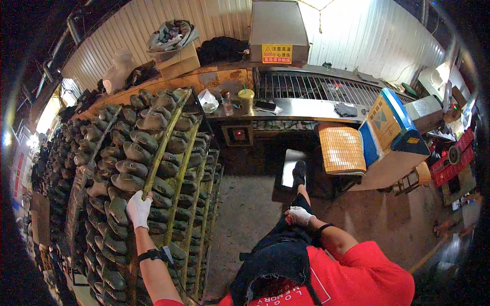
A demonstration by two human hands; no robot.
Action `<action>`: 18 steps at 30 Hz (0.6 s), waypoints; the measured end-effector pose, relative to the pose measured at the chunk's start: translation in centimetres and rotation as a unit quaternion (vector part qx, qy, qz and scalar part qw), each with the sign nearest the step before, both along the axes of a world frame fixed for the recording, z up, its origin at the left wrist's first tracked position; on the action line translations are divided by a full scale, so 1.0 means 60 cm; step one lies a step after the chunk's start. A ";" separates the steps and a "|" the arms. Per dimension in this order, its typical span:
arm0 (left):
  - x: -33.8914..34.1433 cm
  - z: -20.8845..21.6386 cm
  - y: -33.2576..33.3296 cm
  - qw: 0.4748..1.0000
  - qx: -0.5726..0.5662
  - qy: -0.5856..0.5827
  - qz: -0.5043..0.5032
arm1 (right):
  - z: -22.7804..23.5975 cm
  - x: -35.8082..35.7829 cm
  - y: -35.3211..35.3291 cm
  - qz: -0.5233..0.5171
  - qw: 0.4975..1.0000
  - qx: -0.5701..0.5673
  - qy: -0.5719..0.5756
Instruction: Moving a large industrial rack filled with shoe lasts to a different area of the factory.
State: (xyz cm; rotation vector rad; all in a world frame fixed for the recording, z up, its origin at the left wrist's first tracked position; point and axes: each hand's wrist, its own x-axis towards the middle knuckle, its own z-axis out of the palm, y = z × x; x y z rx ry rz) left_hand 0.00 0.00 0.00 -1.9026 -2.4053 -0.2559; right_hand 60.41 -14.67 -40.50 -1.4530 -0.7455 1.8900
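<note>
Rack rail [162, 148] under clamped left hand [138, 208]; right hand [299, 215] closure unclear.

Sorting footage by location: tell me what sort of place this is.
Probably a shoe factory floor. A tall rack full of grey shoe lasts, gripped by the gloved left hand, stands beside a metal roller conveyor and corrugated metal walls.

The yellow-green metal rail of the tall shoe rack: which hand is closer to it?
Left. The white-gloved left hand grips the yellow-green metal rail of the shoe rack. The white-gloved right hand rests on the person's dark-trousered leg, well off to the right.
</note>
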 end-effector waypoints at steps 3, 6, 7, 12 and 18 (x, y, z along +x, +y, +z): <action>-0.012 -0.003 -0.006 1.000 0.000 0.005 0.003 | 0.040 -0.014 -0.003 -0.044 0.993 -0.038 0.103; 0.004 0.004 -0.017 1.000 0.006 -0.028 -0.008 | 0.050 -0.015 -0.007 0.003 0.999 -0.039 0.016; 0.037 0.024 -0.017 0.998 -0.021 -0.057 -0.004 | 0.046 0.006 -0.009 0.021 1.000 -0.023 -0.004; 0.022 0.020 -0.006 0.995 0.048 -0.083 -0.036 | 0.052 0.015 0.024 0.073 0.966 0.158 -0.192; 0.003 -0.009 -0.006 0.997 0.035 -0.066 -0.025 | 0.103 0.019 0.016 0.216 0.951 0.164 -0.151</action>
